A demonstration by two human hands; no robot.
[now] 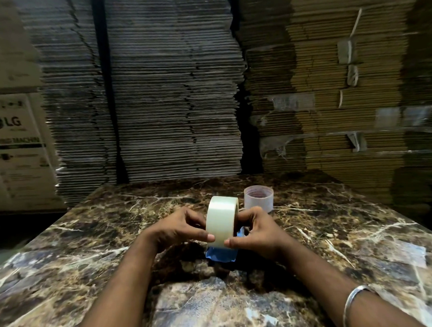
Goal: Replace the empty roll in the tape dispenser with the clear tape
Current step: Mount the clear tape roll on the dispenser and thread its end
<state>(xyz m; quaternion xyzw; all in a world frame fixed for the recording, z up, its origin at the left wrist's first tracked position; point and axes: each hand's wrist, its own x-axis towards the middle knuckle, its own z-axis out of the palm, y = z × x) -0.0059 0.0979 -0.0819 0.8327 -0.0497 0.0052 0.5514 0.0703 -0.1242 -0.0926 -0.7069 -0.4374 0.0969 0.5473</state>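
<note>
A full roll of clear tape (220,220) stands on edge above the middle of the marble table. My left hand (179,230) grips its left side and my right hand (256,234) grips its right side, both thumbs pressed on the outer face near the bottom. Under the roll and between my hands a blue tape dispenser (221,254) shows only its lower part; the rest is hidden by the roll and my fingers. The empty roll (258,198), a pale translucent core, stands upright on the table just behind my right hand.
The brown veined marble table (106,232) fills the lower view. Tall stacks of flattened cardboard (164,85) rise right behind its far edge. A white LG carton (13,150) stands at the left. A metal bangle (352,305) circles my right wrist.
</note>
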